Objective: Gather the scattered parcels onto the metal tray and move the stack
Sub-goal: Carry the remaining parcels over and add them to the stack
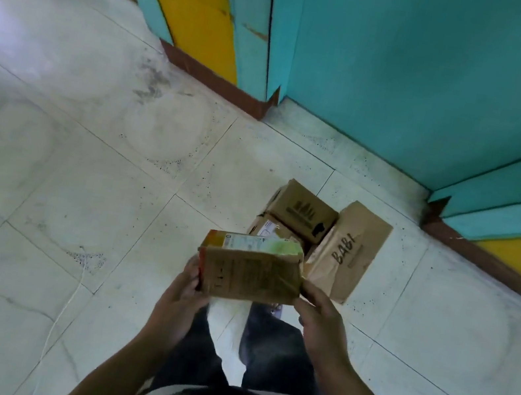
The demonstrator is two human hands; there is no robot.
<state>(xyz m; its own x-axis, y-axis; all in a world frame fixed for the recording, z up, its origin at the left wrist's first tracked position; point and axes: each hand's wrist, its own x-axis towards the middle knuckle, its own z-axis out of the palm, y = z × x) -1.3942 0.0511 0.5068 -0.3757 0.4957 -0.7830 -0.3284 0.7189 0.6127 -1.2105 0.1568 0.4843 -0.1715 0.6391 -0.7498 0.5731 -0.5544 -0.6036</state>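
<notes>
Now gripping a cardboard parcel (249,270) between left hand (179,301) and right hand (321,326), curling round its two short ends, keeping its long axis running hand to hand. Facing the pile of parcels (301,213) on the floor (117,172), just beyond the knuckles, nearer the right hand. Not seeing any metal tray; probably needing a short forward-right reach.

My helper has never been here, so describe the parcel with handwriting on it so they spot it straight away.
Find the big teal wall; on the pale tiled floor just in front of it sits a small cluster of brown parcels. The one wanted is the parcel on the cluster's right side. Unlike its neighbours, it bears BABI handwritten in black marker.
</notes>
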